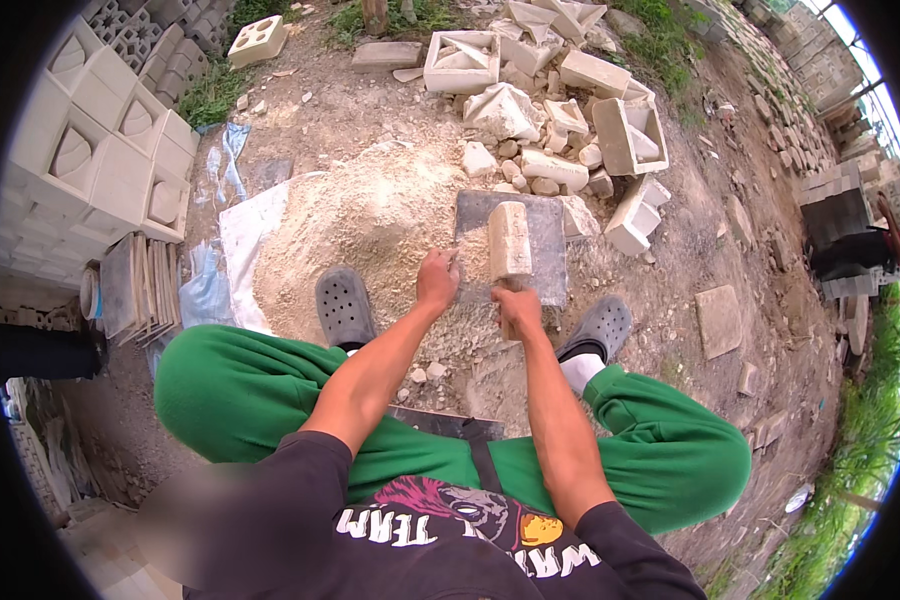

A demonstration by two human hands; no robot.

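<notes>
My right hand is closed around the short handle of a pale, dust-coated mallet. Its thick, blocky head lies over a dark flat plate on the ground, pointing away from me. To the left of the plate, my left hand is closed, fingertips together near the plate's edge. What it holds, if anything, is too small to make out. Crushed pale rubble is heaped beside and beyond the left hand, partly over a white sheet.
Broken pale blocks are piled past the plate. Hollow decorative blocks are stacked at the left, near leaning thin boards. My feet in grey clogs flank the work spot. A flat slab lies at the right.
</notes>
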